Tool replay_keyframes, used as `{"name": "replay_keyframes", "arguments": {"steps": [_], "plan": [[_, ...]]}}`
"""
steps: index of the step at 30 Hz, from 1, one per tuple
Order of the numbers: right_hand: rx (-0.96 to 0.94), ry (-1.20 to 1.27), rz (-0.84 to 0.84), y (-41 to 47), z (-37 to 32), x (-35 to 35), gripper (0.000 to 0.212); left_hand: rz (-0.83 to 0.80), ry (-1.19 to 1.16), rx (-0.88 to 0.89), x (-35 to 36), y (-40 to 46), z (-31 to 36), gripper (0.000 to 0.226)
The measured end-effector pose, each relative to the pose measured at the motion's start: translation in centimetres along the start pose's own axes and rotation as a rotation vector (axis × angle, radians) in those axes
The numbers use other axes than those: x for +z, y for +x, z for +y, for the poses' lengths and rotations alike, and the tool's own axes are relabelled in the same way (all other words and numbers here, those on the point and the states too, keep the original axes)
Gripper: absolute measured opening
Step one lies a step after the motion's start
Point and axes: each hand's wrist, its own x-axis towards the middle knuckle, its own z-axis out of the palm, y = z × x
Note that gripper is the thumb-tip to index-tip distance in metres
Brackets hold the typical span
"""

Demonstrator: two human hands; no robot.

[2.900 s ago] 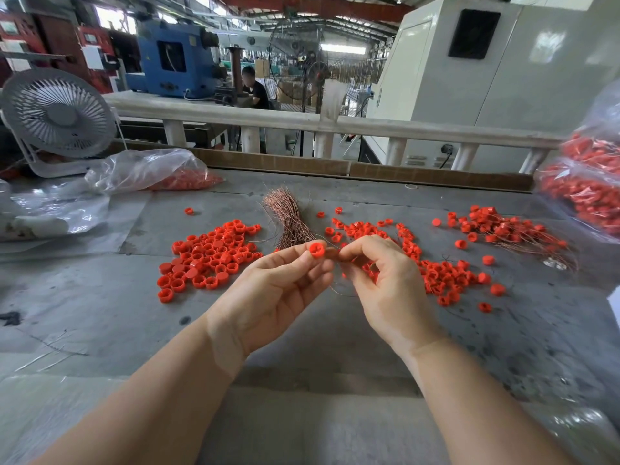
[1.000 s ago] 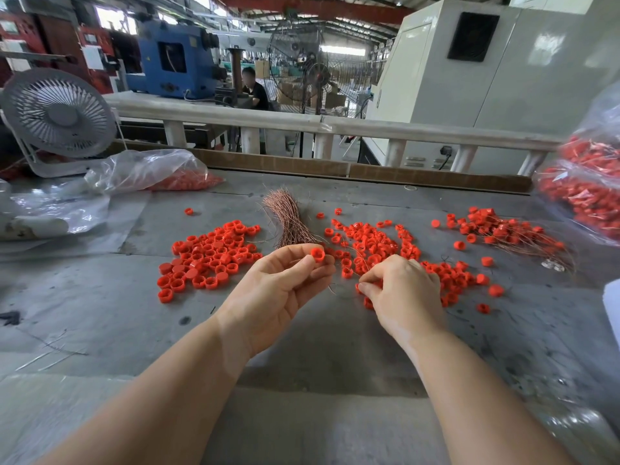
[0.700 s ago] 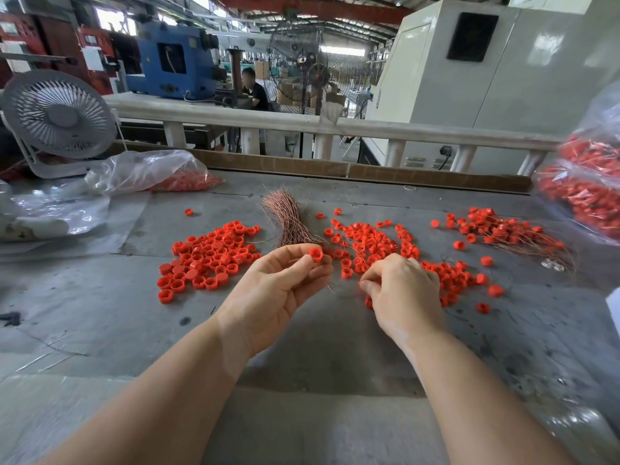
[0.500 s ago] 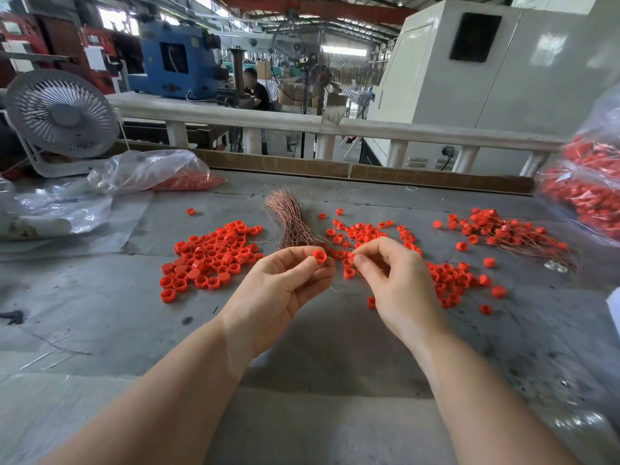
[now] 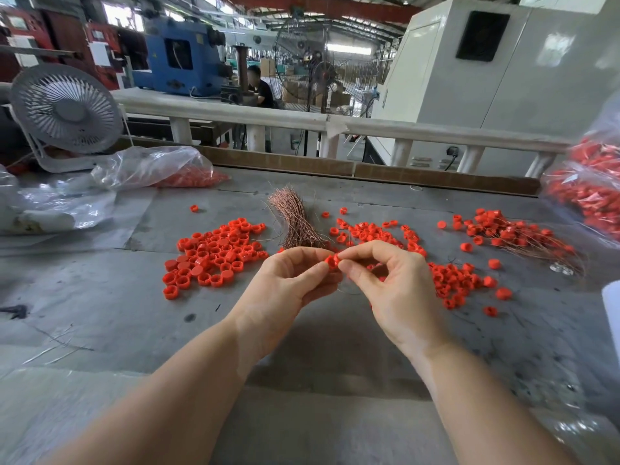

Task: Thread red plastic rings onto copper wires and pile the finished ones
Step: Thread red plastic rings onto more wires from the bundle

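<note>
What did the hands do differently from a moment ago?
The right hand was down among the loose rings on the table a second ago. It has lifted and moved left, and its fingertips now meet the left hand at the red ring that hand pinches. The left hand kept holding its ring. The wire bundle and finished pile stayed put.

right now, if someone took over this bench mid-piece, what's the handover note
Left hand pinches a red ring at its fingertips; right hand meets it there, pinching at the ring, with a thin wire looping just below.
Loose rings lie to the left and more rings to the right; the copper wire bundle sits behind.
Done: finished pile at far right.
Left: finish this piece, pile it, work through the remaining rings.
</note>
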Motion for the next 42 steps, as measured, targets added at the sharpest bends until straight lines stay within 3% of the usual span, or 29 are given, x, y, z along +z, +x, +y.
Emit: {"name": "replay_keyframes", "arguments": {"steps": [7,29,42], "plan": [[-0.060,-0.045,-0.003,-0.11,0.39,0.14,0.009,0.007,0.026,0.033,0.10,-0.01,-0.11,0.018],[-0.110,-0.014,0.004,-0.04,0.75,0.24,0.026,0.040,0.208,0.140,0.18,-0.26,0.03,0.016],[-0.098,-0.039,0.000,0.04,0.74,0.22,0.017,0.062,0.278,0.168,0.34,-0.25,0.21,0.013]]}}
